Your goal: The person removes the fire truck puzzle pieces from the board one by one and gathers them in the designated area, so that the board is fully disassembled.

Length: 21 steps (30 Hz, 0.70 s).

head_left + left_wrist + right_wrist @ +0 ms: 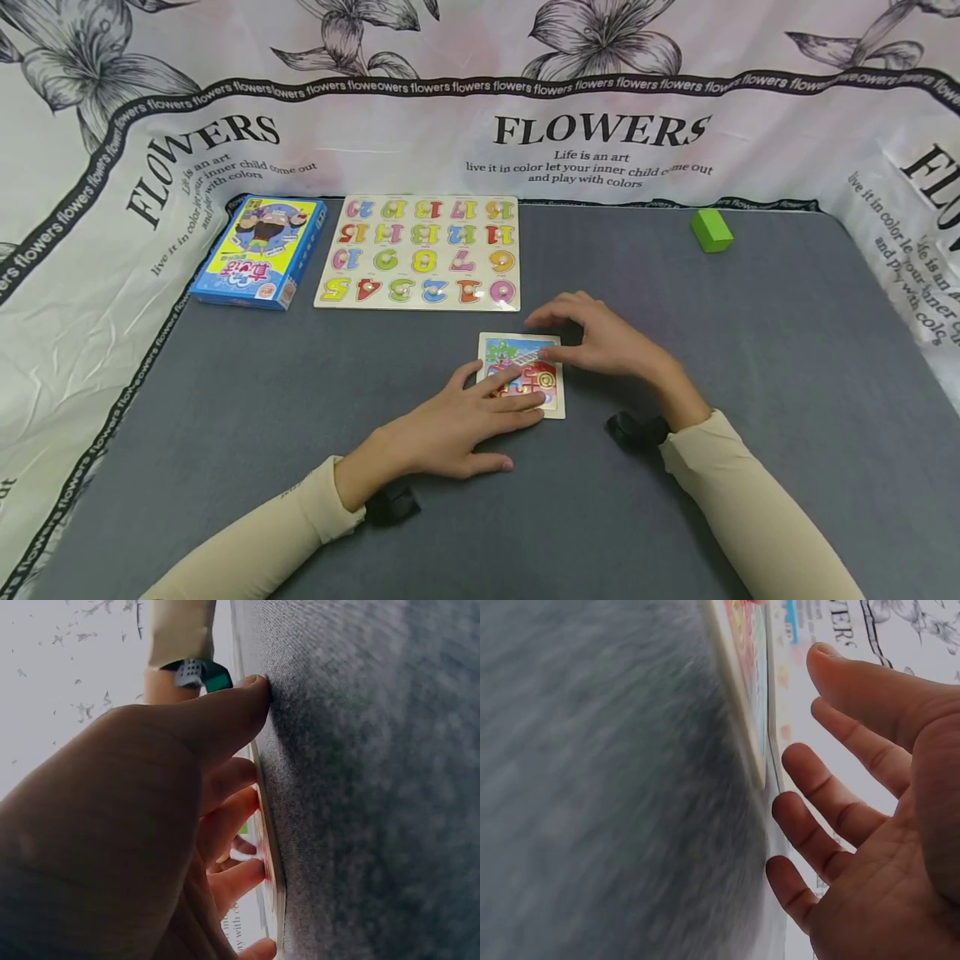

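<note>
A small picture board lies flat on the grey table, showing a red vehicle with a ladder and having a pale border. My left hand rests across its left and lower part, fingers spread and covering some of the picture. In the left wrist view, fingertips touch the face of the board, while the thumb lies by the tabletop. At the board's upper right corner is my right hand, its thumb close to the right edge. The right wrist view shows its fingers loosely bent, gripping nothing, beside the board.
Behind the board lies a number puzzle with colourful numerals. A blue and yellow box stands to its left. Far right on the table sits a green block. A white flower-printed cloth borders the grey tabletop.
</note>
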Each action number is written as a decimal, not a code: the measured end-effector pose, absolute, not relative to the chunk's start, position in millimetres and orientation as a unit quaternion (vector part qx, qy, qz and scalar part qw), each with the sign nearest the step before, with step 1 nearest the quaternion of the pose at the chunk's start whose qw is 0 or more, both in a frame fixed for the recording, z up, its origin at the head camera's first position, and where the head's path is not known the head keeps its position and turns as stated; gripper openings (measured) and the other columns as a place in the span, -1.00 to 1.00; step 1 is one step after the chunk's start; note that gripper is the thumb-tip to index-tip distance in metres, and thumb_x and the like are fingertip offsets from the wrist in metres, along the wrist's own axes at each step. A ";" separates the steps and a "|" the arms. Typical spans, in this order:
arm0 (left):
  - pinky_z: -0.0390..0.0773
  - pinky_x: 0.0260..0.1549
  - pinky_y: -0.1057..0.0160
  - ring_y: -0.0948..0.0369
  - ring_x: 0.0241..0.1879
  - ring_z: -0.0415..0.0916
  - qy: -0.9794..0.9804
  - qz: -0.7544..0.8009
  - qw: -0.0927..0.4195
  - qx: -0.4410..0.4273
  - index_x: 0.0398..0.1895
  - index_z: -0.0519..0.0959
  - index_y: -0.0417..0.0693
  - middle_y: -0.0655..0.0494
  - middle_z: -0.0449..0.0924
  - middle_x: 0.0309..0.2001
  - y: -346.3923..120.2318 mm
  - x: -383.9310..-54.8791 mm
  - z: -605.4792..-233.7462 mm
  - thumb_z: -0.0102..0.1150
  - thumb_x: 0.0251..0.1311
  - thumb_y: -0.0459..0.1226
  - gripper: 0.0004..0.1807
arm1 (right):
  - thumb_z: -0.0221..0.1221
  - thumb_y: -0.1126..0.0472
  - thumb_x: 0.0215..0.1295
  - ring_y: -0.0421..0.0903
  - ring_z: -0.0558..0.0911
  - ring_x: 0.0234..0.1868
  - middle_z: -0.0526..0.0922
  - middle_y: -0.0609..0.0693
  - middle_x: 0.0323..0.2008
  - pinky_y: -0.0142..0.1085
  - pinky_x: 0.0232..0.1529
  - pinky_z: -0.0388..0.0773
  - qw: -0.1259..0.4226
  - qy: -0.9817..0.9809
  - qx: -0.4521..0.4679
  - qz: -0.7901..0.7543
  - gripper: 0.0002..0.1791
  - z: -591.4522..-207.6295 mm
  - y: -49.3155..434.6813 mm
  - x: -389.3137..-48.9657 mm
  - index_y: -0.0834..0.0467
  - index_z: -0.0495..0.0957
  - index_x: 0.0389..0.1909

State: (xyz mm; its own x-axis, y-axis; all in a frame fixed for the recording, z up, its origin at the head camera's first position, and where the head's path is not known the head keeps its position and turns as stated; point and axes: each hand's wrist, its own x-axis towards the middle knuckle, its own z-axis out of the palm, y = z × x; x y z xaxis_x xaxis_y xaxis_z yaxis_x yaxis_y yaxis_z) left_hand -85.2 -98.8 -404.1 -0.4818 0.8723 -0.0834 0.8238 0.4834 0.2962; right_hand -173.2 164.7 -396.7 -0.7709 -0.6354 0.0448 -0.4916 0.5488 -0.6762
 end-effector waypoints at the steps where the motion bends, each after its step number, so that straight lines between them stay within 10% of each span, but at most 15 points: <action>1: 0.04 0.42 -0.37 0.05 0.67 -0.21 0.854 0.108 0.110 0.497 0.58 0.25 0.25 0.33 0.06 0.62 -98.8 -85.1 -404.2 0.10 0.40 0.18 -0.26 | 0.47 0.15 0.18 -0.04 0.48 -0.03 0.67 -0.02 -0.05 -0.06 0.04 0.28 0.104 0.872 -0.328 -0.348 -0.54 -396.0 161.5 -175.0 0.05 0.66 0.12; 21: 0.02 0.43 -0.37 0.01 0.66 -0.22 0.851 0.088 0.140 0.498 0.59 0.20 0.32 0.37 -0.01 0.64 -99.5 -77.8 -400.7 0.16 0.32 0.24 -0.19 | 0.43 0.25 0.22 -0.07 0.61 -0.13 0.69 -0.02 0.00 -0.15 -0.02 0.59 0.184 0.832 -0.380 -0.358 -0.61 -389.9 120.2 -193.8 0.11 0.66 0.08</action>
State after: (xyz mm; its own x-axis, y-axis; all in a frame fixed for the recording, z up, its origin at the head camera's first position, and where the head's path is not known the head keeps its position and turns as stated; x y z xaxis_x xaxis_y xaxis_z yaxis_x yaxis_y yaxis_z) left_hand -77.8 -99.5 -400.7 -0.4651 0.8723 -0.1510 0.8233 0.4889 0.2885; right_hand -193.8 120.2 -389.9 -0.6430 -0.7651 -0.0345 -0.5008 0.4541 -0.7369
